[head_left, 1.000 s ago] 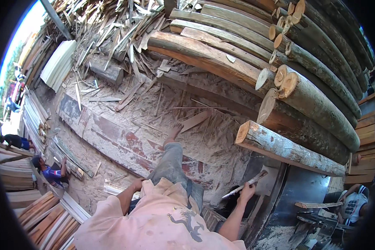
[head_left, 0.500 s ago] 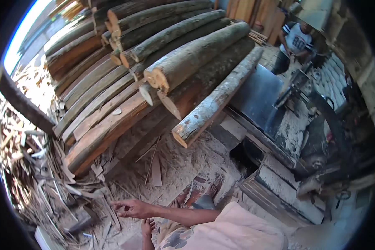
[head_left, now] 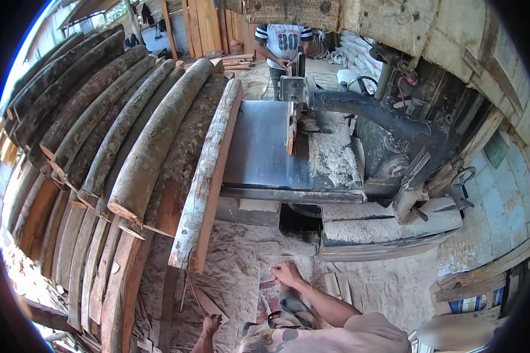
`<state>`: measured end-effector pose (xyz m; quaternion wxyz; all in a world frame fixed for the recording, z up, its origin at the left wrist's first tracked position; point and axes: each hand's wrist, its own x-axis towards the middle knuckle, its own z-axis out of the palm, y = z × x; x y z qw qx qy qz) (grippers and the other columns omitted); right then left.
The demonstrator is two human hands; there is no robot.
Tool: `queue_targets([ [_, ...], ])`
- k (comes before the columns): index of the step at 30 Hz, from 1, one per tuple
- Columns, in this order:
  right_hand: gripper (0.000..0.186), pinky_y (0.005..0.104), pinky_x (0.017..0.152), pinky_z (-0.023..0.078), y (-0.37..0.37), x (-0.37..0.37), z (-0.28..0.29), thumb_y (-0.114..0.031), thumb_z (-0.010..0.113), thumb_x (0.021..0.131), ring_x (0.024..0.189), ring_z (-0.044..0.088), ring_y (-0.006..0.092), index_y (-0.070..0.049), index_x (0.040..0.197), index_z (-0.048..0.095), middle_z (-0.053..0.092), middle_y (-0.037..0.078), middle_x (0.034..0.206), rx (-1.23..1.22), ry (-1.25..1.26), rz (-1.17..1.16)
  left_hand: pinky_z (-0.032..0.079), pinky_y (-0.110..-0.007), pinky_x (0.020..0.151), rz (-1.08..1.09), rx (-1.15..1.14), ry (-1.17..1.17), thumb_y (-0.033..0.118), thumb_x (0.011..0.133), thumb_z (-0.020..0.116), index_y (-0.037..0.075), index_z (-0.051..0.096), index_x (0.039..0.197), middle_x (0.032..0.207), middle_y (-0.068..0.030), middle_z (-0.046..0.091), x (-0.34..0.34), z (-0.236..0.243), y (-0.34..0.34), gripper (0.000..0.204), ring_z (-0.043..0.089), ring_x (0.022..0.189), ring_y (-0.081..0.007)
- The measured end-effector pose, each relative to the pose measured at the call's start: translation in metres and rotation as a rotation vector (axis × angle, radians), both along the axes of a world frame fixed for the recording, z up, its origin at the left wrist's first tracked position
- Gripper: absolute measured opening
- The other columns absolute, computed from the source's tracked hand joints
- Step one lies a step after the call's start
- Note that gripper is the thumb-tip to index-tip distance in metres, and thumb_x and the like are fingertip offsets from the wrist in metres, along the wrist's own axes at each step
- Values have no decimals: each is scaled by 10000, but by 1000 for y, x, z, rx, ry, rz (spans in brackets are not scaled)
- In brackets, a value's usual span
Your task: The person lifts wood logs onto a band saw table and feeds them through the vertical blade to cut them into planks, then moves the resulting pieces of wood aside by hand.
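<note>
My left hand (head_left: 209, 325) hangs low beside the log stack, fingers loosely apart, with no object visible in it. My right hand (head_left: 285, 273) reaches forward over the dusty floor, fingers slightly bent and apart, holding nothing visible. Just ahead is a sawing machine with a steel table (head_left: 256, 144), a black curved arm (head_left: 383, 117) and a sawdust-covered right side. A narrow piece of wood (head_left: 290, 138) lies at the blade. A long pale squared log (head_left: 197, 182) rests along the table's left side, beside a large round log (head_left: 153, 141).
Stacked logs and slabs (head_left: 88, 247) fill the left. A co-worker (head_left: 280, 44) in a white shirt stands behind the machine, hands near the blade. A low timber platform (head_left: 388, 232) with a wheel nearby stands at the right. Rough planks (head_left: 294, 15) hang overhead; white sacks (head_left: 353, 50) are piled behind.
The view has swung right to face the saw. The pale strip in my right hand a second ago is no longer in it, and that hand has moved forward.
</note>
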<state>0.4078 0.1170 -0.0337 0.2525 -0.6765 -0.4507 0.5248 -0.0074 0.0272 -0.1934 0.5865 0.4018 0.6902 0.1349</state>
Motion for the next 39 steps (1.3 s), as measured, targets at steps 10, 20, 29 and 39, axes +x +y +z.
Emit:
queue_targets([
  [10, 642, 445, 739, 478, 251, 154, 99, -512, 573, 768, 879, 594, 408, 46, 1083, 537, 598, 282, 950, 214, -581, -359, 444, -292, 827, -290, 431, -356, 333, 875, 542, 16, 530, 1160, 1038, -141, 614, 340, 209, 281, 426, 586, 968, -201],
  [20, 422, 468, 697, 479, 154, 100, 70, -369, 537, 782, 764, 598, 439, 43, 782, 629, 591, 298, 748, 222, -500, -68, 458, -353, 788, -255, 173, -509, 487, 813, 559, 143, 322, 1360, 1124, -140, 559, 395, 174, 314, 688, 546, 996, -258],
  [29, 391, 473, 649, 481, 20, 27, 63, -347, 514, 805, 713, 607, 416, 33, 835, 602, 605, 262, 719, 165, -389, -116, 425, -431, 884, -365, -175, -711, 418, 845, 565, 275, 170, 1412, 1218, -88, 480, 322, 191, 184, 706, 460, 1101, -240],
  [39, 432, 473, 631, 476, -120, -58, 75, -345, 507, 809, 726, 595, 445, 78, 817, 594, 566, 324, 720, 202, -411, -154, 435, -418, 862, -325, -188, -712, 400, 827, 601, 264, 166, 1414, 1171, -55, 530, 242, 195, 44, 744, 493, 1064, -210],
])
